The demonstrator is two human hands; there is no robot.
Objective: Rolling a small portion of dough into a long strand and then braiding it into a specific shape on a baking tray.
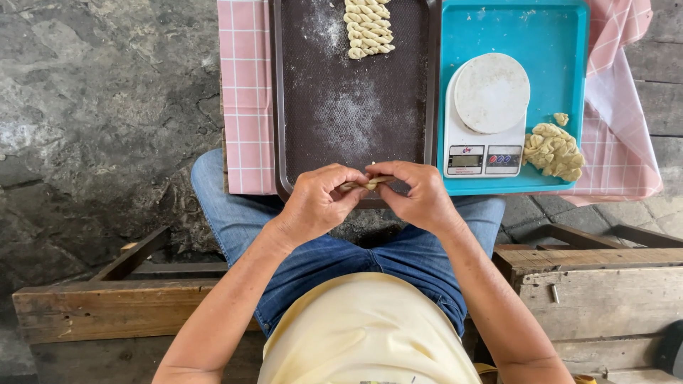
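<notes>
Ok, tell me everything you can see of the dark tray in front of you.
The dark brown tray is rectangular with a raised rim and a finely textured floor, probably plastic. White flour dusts its middle and upper left. A stack of pale twisted dough pieces lies at its far end. It rests on a pink checked cloth, edge to edge with a turquoise tray. Both hands, left hand and right hand, cover its near rim.

**Surfaces around me**

My dark tray [320, 135] looks like matt textured plastic, dusted with flour. The blue tray [562, 43] is smooth, glossy plastic. The checked cloth [245, 92] is woven; the dough [555, 151] is lumpy and matt; the wooden bench [605, 299] is rough.
</notes>
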